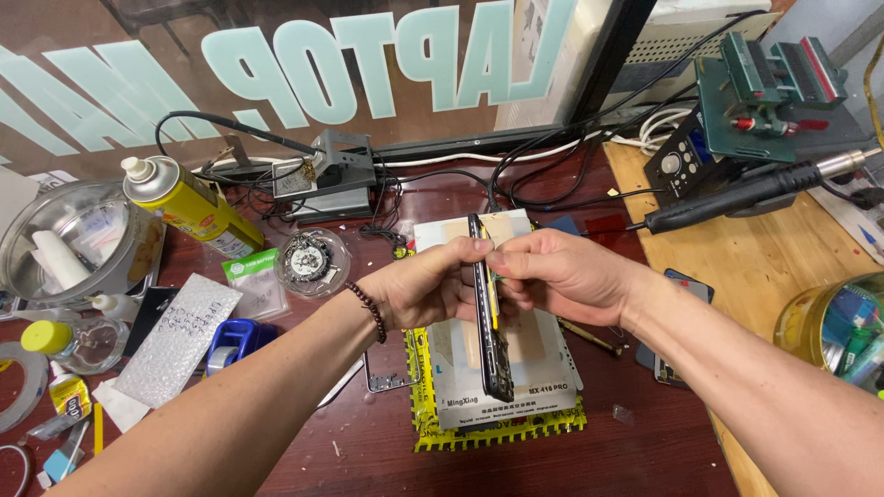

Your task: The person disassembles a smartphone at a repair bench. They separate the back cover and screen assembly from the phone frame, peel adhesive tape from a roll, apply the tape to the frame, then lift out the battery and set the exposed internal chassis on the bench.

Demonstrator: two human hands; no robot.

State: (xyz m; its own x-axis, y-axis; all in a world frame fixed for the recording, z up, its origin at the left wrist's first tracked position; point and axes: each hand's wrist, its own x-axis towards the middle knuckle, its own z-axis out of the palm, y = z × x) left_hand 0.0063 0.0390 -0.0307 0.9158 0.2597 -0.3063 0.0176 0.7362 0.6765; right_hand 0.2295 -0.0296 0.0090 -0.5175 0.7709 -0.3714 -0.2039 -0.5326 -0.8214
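Observation:
A black smartphone [491, 340] is held edge-on above a grey work plate [543, 368], with a yellow strip showing along its side. My left hand [425, 285], with a dark bead bracelet on the wrist, pinches the phone's upper part from the left. From the right, my right hand [562, 274] grips the same upper part, fingertips meeting the left thumb at the top edge. The plate lies on a yellow-and-black mat [424, 419].
A yellow spray can [189, 204], a clear round tub [64, 239], tape rolls and small bottles crowd the left. A soldering stand [331, 179] and cables sit behind. A black hot-air handle [737, 198] and green vise [773, 83] stand right; another phone [677, 368] lies under my right forearm.

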